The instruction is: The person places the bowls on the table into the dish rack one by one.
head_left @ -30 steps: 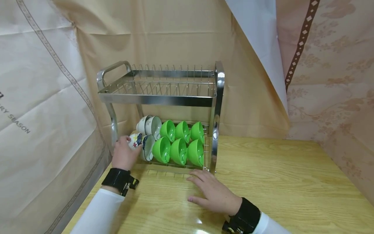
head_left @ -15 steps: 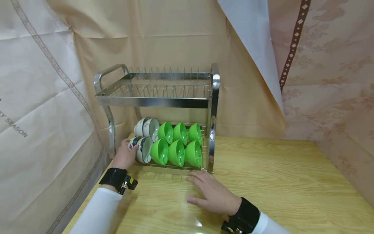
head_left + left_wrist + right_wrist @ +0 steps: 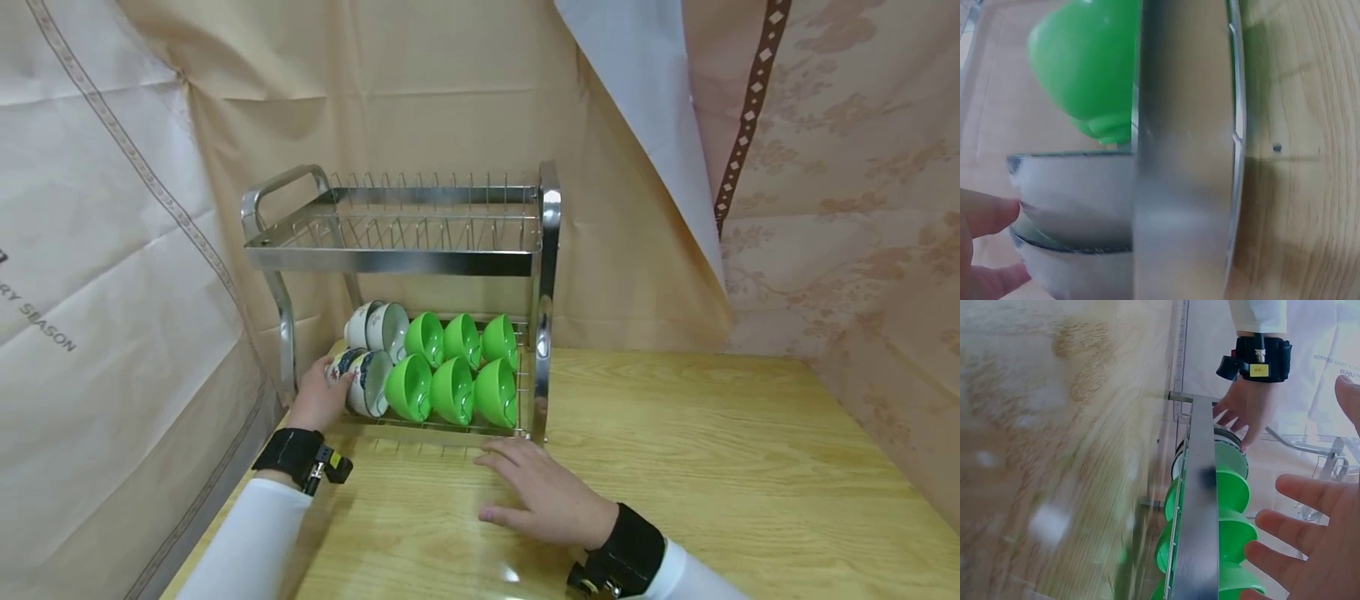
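Observation:
In the head view, a white bowl with a dark, flowered band (image 3: pixel 342 363) stands on its side at the left front of the dish rack's lower tier. My left hand (image 3: pixel 315 402) grips this bowl, fingers on its outer side and thumb by the rim. Right against it leans a second patterned bowl (image 3: pixel 372 387); the left wrist view shows the thumb (image 3: pixel 999 215) near this bowl too. My right hand (image 3: pixel 551 497) lies by the front right corner of the dish rack (image 3: pixel 390 262), fingers spread and holding nothing.
Several green bowls (image 3: pixel 453 390) stand on edge in two rows right of the patterned ones. Two white bowls (image 3: pixel 387 327) lean together behind. Overhead, the wire upper tier (image 3: pixel 442 218) spans the rack. Wooden tabletop (image 3: pixel 712 450) extends to the right.
The left hand has tipped the leftmost flowered bowl down into line with its neighbour, and then both stay put. The right hand keeps its place. The head view shifts slightly.

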The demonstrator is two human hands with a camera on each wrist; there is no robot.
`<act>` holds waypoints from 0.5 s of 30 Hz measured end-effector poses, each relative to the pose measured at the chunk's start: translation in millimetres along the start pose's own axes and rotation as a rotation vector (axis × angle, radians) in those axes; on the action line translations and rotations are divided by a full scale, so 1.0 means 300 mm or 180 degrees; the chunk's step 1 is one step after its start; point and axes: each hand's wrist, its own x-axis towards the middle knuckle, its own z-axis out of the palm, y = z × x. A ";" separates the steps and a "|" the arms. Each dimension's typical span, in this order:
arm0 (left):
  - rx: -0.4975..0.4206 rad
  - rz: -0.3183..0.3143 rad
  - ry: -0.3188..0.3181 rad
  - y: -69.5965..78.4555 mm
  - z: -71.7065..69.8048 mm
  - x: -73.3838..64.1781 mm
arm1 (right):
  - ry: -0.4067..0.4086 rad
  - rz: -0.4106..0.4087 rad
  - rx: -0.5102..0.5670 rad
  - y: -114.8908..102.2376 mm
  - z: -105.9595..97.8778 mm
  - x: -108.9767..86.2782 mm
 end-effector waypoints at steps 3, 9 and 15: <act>0.0085 0.0012 -0.0063 0.020 0.005 -0.006 | 0.0031 0.0021 0.0001 0.006 -0.006 -0.001; 0.0378 0.0289 0.0185 0.094 0.024 -0.088 | 0.0059 0.0160 0.0099 0.016 -0.023 -0.032; 0.0708 0.1127 0.0315 0.192 0.075 -0.214 | -0.0027 0.0489 0.0127 0.041 -0.049 -0.122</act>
